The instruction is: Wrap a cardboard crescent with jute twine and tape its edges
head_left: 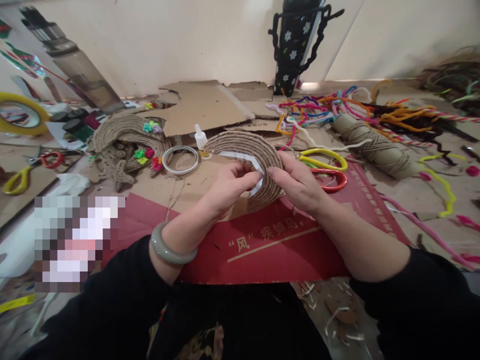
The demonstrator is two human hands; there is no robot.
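Note:
Between both hands is a curved, crescent-like piece covered in rows of brown twine (243, 141), with a white strip (256, 164) along its inner edge. My left hand (234, 182) pinches that inner edge, thumb and fingers together. On the outer right side, my right hand (296, 180) grips the piece with the thumb on top of the rows. Just behind it stands a small white-capped glue bottle (200, 136). A roll of clear tape (180, 160) lies to the left. Scissors with yellow and red handles (330, 180) lie beside my right hand.
A red printed cardboard sheet (262, 250) lies under my forearms. At left are a twine-wrapped piece with bright flowers (123, 135), yellow tape (18, 131), more scissors (18, 181) and a bottle (77, 65). A twine spool (375, 145), pipe cleaners (397, 117) and a black flowered bottle (290, 55) stand right.

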